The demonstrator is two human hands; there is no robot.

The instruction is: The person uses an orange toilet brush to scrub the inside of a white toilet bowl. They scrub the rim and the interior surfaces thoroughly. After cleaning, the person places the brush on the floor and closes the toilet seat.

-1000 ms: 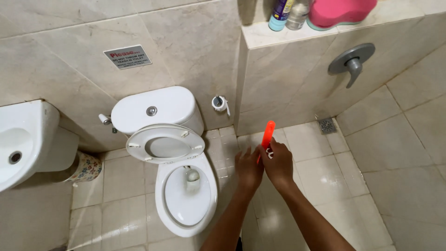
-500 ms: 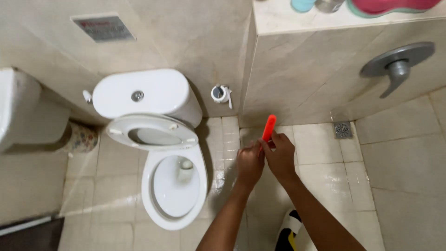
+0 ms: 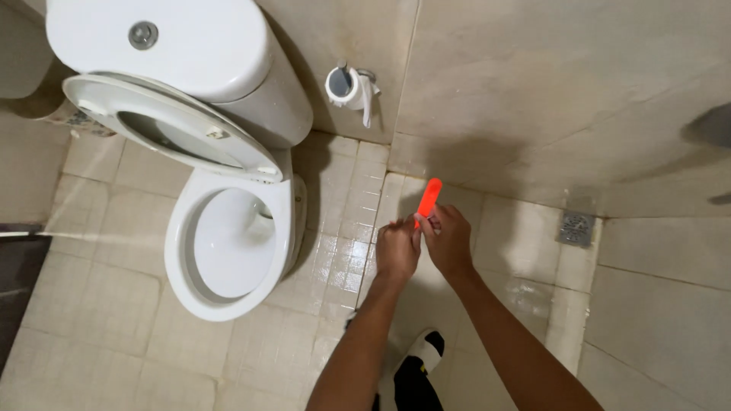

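Note:
Both my hands meet in front of me over the tiled floor. My left hand [image 3: 397,250] and my right hand [image 3: 448,240] are closed together around the lower end of an orange-red stick-like handle [image 3: 428,199], which points up and away from me. What lies below the grip is hidden by my fingers. A white toilet [image 3: 228,228] with its seat and lid raised stands to the left of my hands, its bowl open.
A toilet-paper roll on a wall holder [image 3: 349,86] hangs beside the cistern [image 3: 160,46]. A metal floor drain [image 3: 575,227] sits at the right by the wall. My foot in a black-and-white sandal [image 3: 415,365] is below my arms.
The view has tilted down and closer to the floor; the sink and upper shelf have left the frame. My hands keep the same hold on the orange-red handle.

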